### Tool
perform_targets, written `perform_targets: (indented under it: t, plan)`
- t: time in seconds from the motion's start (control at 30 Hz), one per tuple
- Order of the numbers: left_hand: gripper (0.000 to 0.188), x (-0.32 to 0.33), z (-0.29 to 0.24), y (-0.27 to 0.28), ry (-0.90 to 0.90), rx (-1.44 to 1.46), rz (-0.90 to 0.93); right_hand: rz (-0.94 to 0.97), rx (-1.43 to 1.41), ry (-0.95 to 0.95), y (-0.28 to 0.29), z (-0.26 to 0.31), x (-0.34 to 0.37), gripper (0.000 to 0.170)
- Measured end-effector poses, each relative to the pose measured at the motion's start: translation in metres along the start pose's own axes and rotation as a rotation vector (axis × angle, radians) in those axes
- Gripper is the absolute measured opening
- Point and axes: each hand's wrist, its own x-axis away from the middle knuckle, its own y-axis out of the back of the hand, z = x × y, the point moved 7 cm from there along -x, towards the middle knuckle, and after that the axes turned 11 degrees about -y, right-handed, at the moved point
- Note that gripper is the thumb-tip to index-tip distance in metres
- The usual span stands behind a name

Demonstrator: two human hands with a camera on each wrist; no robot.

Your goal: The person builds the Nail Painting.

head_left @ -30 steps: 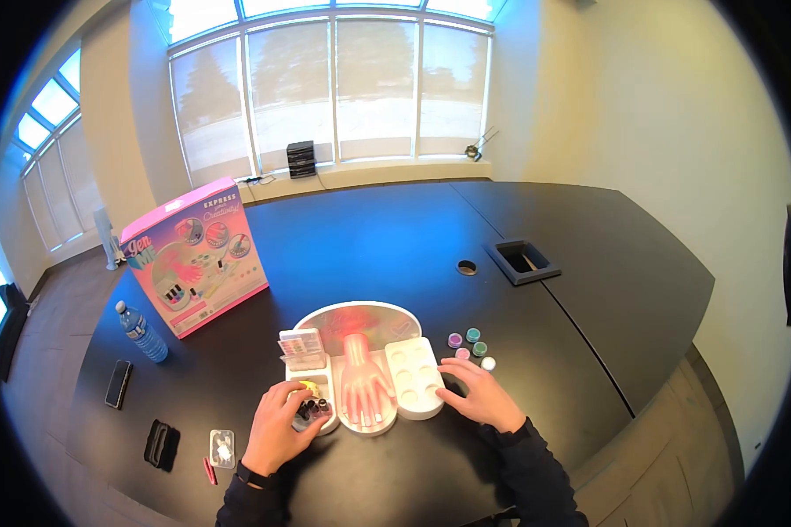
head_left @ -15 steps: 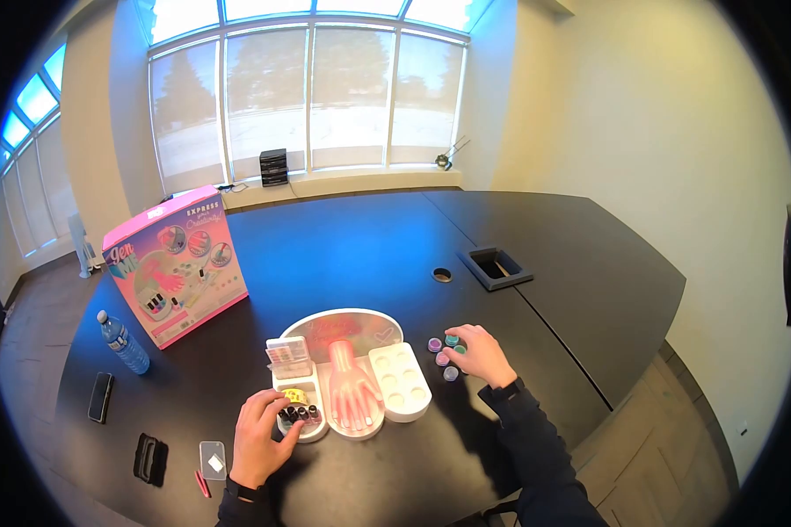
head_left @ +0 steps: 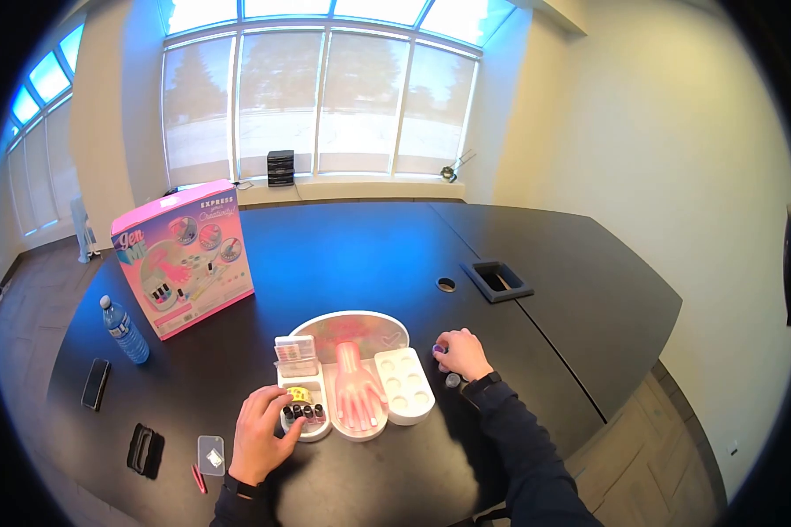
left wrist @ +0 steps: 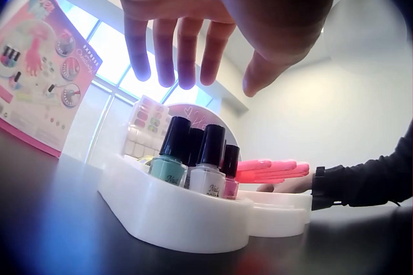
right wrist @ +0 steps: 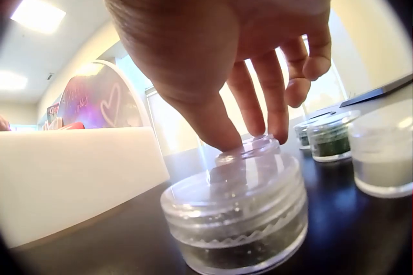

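Observation:
My left hand (head_left: 262, 435) hovers with extended fingers beside the nail polish bottles (left wrist: 208, 152). These black-capped bottles stand in the left section of a white manicure stand (left wrist: 177, 223). A yellow item (head_left: 298, 394) lies behind them. Right of the stand, my right hand (head_left: 464, 355) pinches a small purple jar (head_left: 439, 350) between thumb and fingertips. In the right wrist view, a clear screw-lid jar (right wrist: 239, 223) partly covers the pinched one. A pink model hand (head_left: 357, 391) lies in the stand's middle, beside a white tray (head_left: 426, 397) with round wells.
More small jars, one dark green (right wrist: 330, 139), stand past my right hand. A pink box (head_left: 185, 263), water bottle (head_left: 125, 331) and phone (head_left: 96, 384) are on the left. Nearer me lie a black case (head_left: 145, 451), clear box (head_left: 211, 458) and pink tweezers (head_left: 199, 479).
My right hand has gone from the welled tray to the jars, over the green ones, then back left to the purple jar. My left hand has stayed by the bottles, its fingers drawn back slightly.

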Motion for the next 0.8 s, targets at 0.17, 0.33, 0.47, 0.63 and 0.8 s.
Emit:
perform_targets:
  t: [0.17,0.33,0.47,0.63,0.8]
  plan:
    - [0.045,0.001,-0.001,0.001,0.000,-0.015,-0.007,-0.058,0.000,0.001,0.010,0.007,0.003,0.021]
    - [0.043,0.002,-0.001,-0.002,0.001,-0.024,0.002,-0.169,-0.042,0.094,0.038,0.037,0.019,0.017]
    - [0.043,0.001,-0.001,-0.003,-0.006,-0.030,0.015,-0.161,-0.118,0.202,0.053,0.072,0.035,0.016]
    - [0.043,0.000,-0.001,-0.004,0.003,-0.026,0.018,-0.117,-0.146,0.303,0.055,0.105,0.046,0.018]
    - [0.038,0.003,0.000,-0.005,0.014,-0.011,0.040,-0.020,-0.123,0.335,0.035,0.122,0.043,0.017]
